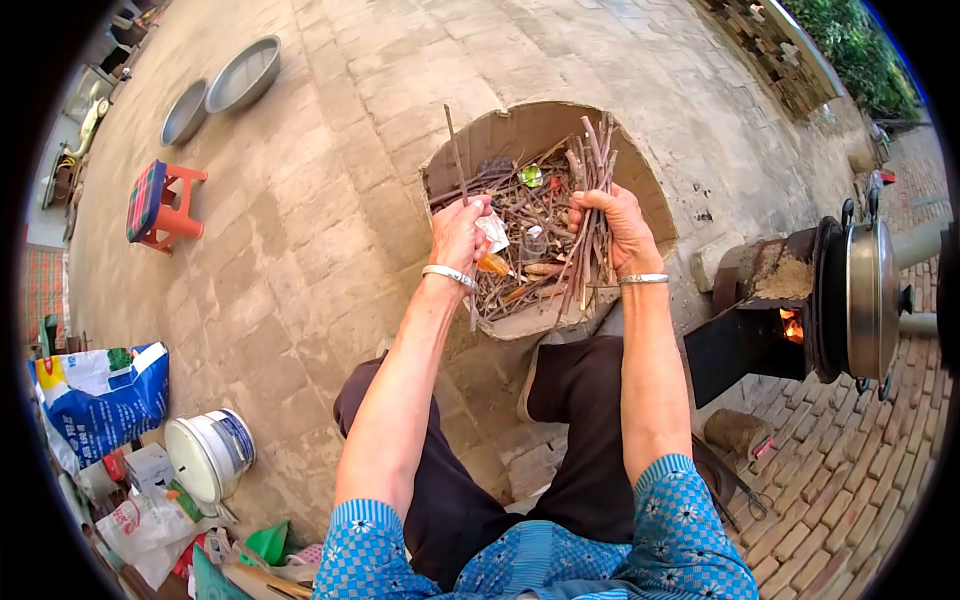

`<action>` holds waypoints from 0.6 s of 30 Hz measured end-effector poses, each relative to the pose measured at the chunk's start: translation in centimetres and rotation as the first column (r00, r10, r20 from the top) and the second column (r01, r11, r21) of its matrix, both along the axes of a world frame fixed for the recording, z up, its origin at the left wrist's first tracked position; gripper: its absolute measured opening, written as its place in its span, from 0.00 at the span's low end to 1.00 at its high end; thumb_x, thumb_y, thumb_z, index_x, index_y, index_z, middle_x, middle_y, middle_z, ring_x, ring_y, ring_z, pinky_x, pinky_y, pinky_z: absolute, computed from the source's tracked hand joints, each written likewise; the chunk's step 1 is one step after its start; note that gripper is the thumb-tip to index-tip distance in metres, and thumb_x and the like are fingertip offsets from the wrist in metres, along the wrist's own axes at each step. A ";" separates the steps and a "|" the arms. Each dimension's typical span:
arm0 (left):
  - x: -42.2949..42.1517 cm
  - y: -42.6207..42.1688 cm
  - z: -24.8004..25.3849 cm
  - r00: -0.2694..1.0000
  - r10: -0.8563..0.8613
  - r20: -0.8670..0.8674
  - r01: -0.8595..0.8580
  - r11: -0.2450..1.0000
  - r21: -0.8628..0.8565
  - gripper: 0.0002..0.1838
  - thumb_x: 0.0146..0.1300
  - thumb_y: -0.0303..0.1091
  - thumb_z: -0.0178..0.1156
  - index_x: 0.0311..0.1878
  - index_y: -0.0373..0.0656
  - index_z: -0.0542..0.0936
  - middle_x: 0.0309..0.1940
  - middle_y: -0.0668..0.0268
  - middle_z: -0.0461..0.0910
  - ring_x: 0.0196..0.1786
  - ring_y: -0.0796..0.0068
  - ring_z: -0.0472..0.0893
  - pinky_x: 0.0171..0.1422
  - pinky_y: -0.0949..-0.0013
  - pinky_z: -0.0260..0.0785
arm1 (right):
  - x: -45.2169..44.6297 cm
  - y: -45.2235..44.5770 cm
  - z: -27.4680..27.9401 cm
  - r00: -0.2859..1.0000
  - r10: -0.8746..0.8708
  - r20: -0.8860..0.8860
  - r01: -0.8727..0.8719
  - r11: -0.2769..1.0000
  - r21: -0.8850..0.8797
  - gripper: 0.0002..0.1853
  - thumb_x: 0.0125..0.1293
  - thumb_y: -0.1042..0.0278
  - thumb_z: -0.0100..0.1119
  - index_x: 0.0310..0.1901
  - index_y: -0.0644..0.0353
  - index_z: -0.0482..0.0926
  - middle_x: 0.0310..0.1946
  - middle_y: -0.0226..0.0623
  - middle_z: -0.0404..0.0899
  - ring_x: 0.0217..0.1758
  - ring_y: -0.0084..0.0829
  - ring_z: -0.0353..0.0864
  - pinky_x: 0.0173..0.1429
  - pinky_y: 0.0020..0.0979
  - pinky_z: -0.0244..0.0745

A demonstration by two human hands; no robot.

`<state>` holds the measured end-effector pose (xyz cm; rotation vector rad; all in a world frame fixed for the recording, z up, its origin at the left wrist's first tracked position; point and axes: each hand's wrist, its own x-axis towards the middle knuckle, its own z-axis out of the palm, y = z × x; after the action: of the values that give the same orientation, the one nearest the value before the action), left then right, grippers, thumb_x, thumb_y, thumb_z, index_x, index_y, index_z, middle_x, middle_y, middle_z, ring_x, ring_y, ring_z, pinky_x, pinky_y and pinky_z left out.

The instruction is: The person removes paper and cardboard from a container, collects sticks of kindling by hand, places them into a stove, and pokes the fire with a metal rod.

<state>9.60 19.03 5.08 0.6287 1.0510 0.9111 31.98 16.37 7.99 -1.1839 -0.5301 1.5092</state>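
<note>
A cardboard box [530, 125] full of twigs and scraps stands on the ground before my knees. My right hand [615, 225] is closed around a bundle of sticks [592, 160], held upright over the box's right side. Over the left part of the box, my left hand [460, 235] is closed on a single thin stick [455, 150] that points up and away. Below that hand, among the twigs, lie a white paper scrap [493, 232] and an orange piece of wrapper [494, 264]. A green scrap [531, 176] shows deeper in the box.
At the right, a stove with a fire [791, 324] in its opening carries a metal pot [870, 300]. A red stool [172, 210] and two grey basins [244, 75] stand at the left. A white bucket [205, 455] and bags [105, 400] sit at lower left.
</note>
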 end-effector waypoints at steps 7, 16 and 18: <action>2.2 -1.2 1.0 0.992 -0.108 0.072 0.109 0.994 -0.009 0.17 0.69 0.45 0.52 0.42 0.38 0.72 0.26 0.69 0.67 0.25 0.82 0.65 0.26 0.76 0.60 | -3.1 0.6 -0.5 0.994 0.112 -0.015 -0.112 0.994 -0.007 0.09 0.59 0.72 0.65 0.37 0.62 0.74 0.23 0.33 0.78 0.23 0.24 0.80 0.27 0.24 0.78; 2.2 -2.1 -0.2 0.824 -0.272 -0.497 0.469 0.818 0.331 0.19 0.68 0.43 0.49 0.56 0.41 0.72 0.43 0.63 0.67 0.46 0.75 0.68 0.41 0.70 0.68 | -6.6 1.0 -0.6 0.995 0.042 0.096 -0.043 0.999 0.012 0.11 0.53 0.80 0.64 0.39 0.68 0.76 0.31 0.37 0.80 0.30 0.26 0.80 0.32 0.28 0.76; 2.1 -2.1 -0.4 0.770 -0.167 -0.615 0.550 0.662 0.509 0.24 0.67 0.41 0.50 0.63 0.41 0.69 0.45 0.59 0.67 0.54 0.69 0.67 0.50 0.66 0.70 | -6.6 1.4 -1.7 0.989 -0.014 0.146 0.017 1.000 -0.017 0.09 0.51 0.83 0.62 0.36 0.69 0.77 0.31 0.37 0.80 0.31 0.26 0.79 0.35 0.28 0.76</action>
<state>11.67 16.88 4.71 1.7385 0.9827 0.7388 25.37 17.79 6.33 -1.3165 -0.6050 1.4237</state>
